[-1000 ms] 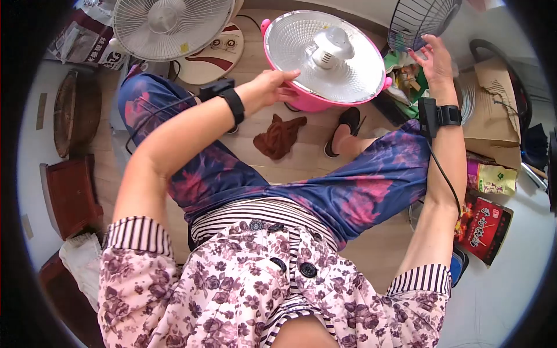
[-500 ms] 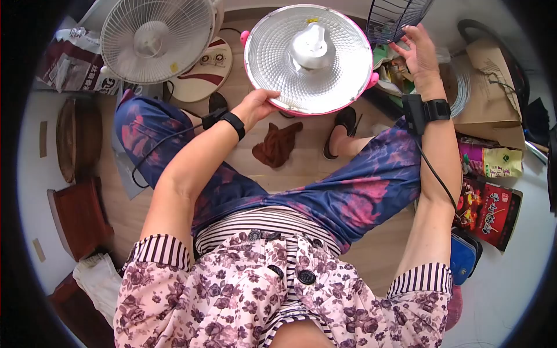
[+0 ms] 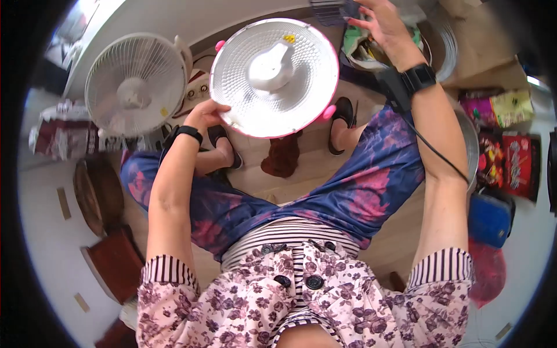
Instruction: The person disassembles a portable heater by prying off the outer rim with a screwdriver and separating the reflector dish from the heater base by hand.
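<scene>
A round heater dish (image 3: 235, 84) with a silvery dimpled reflector and pink rim faces up in front of me. Its metal centre piece (image 3: 271, 68) stands out from the middle. At the lower left of the rim, my left hand (image 3: 208, 113) grips the edge, thumb on top. A dark wire guard (image 3: 328, 13) is cut off by the top of the view. Against its right end are the fingers of my right hand (image 3: 386, 26), thumb and fingertips on either side of it. A brown cloth (image 3: 281, 155) lies on the floor below the dish.
At the left stands a white fan (image 3: 133, 87) beside a plastic bag (image 3: 67, 130). To the right are a bin with mixed bits (image 3: 371, 49), coiled wire (image 3: 447, 49), cardboard (image 3: 487, 69), food packets (image 3: 499, 110), a red box (image 3: 519, 165) and a blue case (image 3: 489, 219).
My view has shifted, so the fan and floor items sit lower. My right hand and the wire guard have moved up and left in view. The dish appears further left, still in my left hand.
</scene>
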A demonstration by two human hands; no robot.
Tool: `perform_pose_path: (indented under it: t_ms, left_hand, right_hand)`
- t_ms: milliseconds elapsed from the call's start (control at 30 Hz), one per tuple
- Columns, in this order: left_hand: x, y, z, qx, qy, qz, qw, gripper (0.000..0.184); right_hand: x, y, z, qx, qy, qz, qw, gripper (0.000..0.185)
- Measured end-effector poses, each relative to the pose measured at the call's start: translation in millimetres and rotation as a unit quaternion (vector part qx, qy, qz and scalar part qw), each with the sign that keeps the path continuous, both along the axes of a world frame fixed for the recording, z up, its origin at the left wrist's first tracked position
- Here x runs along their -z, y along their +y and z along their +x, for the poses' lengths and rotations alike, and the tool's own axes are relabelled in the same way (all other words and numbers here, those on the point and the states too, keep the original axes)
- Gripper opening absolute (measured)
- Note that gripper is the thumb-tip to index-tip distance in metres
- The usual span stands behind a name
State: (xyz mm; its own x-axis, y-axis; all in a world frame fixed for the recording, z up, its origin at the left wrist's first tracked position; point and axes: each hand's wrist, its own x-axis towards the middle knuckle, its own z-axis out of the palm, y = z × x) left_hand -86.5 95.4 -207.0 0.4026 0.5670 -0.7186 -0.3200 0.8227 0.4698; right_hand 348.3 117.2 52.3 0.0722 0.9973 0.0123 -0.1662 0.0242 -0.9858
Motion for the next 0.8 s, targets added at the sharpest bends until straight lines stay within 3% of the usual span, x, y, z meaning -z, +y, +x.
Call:
perform_pose_path:
  t_ms: [100,200,467,567,667,700,800]
  left_hand:
    - [-12,19,-31,0.071,0.086,0.042,0.993,0.050]
    - [-29,23,-42,0.056,0.194,0.027,0.979,0.045]
    - [-26,26,-78,0.062,0.183,0.077,0.978,0.054]
    - [-40,13,-95,0.043,0.157,0.089,0.983,0.056]
    - [-48,6,-88,0.032,0.152,0.085,0.984,0.057]
    - [-49,5,-86,0.027,0.152,0.089,0.984,0.057]
    - [-48,1,-86,0.037,0.145,0.102,0.983,0.056]
  right_hand:
    - [-5,-1,-4,-0.004,0.007,-0.005,1.000,0.098]
    - [-15,0,-5,0.008,0.015,0.009,1.000,0.098]
    - [-24,4,29,-0.001,0.053,0.032,0.998,0.106]
    - [-37,-12,32,0.075,0.082,0.030,0.993,0.084]
    - [-46,-35,56,0.005,0.101,0.038,0.994,0.047]
    - [-47,-41,61,0.005,0.102,0.029,0.994,0.024]
    - [-43,-45,67,0.044,0.131,0.001,0.990,0.023]
